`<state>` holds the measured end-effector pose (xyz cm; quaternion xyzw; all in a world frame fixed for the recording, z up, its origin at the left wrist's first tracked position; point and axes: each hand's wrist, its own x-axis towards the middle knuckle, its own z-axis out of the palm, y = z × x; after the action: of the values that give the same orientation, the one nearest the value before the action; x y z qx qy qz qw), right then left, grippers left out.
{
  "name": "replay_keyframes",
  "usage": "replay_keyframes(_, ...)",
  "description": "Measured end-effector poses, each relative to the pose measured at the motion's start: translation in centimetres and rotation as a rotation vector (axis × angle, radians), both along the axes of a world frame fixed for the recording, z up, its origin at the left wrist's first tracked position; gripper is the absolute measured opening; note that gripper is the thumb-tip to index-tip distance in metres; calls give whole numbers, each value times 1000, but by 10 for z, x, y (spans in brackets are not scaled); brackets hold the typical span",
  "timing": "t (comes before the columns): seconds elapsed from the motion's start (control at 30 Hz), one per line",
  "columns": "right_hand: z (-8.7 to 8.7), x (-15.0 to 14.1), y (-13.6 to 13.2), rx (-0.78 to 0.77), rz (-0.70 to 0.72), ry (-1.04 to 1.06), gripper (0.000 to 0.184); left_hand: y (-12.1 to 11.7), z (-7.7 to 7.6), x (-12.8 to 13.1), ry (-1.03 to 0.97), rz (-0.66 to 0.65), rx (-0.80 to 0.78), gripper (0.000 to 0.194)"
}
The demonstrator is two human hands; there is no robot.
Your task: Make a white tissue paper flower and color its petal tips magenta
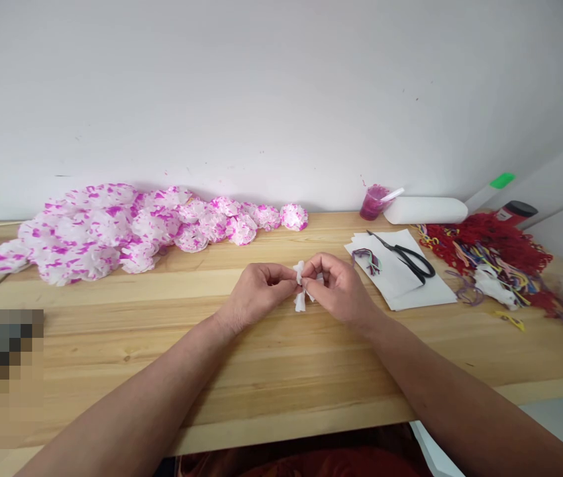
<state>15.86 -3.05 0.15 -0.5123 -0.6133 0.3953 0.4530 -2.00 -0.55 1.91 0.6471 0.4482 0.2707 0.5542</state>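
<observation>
Over the middle of the wooden table, a small piece of white tissue paper (300,303) is held between both hands, bunched at its centre with ends sticking out above and below. My left hand (261,291) pinches it from the left with thumb and forefinger. My right hand (334,285) pinches it from the right, its fingers curled in. The fingertips nearly meet and hide the middle of the paper. Whether a thread runs around it I cannot tell. Right of the hands lies a stack of white paper sheets (385,288), with black-handled scissors (413,260) and a few coloured threads (368,260) on top.
Many white-and-magenta paper flowers (83,228) are heaped along the wall at the left. A cup of magenta liquid (373,204) stands at the back beside a white roll (425,210). Red and multicoloured yarn (495,245) is piled at the right, near a black-capped container (516,212).
</observation>
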Motion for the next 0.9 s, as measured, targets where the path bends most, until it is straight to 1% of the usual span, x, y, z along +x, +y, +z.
replay_keyframes(0.3,1,0,0,-7,10,37,5,-1,2,0,-8,-6,-13,26)
replay_keyframes(0.6,2,0,0,-14,12,34,7,0,-1,0,-25,-21,6,27)
replay_keyframes(0.9,1,0,0,-17,22,21,8,0,0,0,-23,-14,10,22)
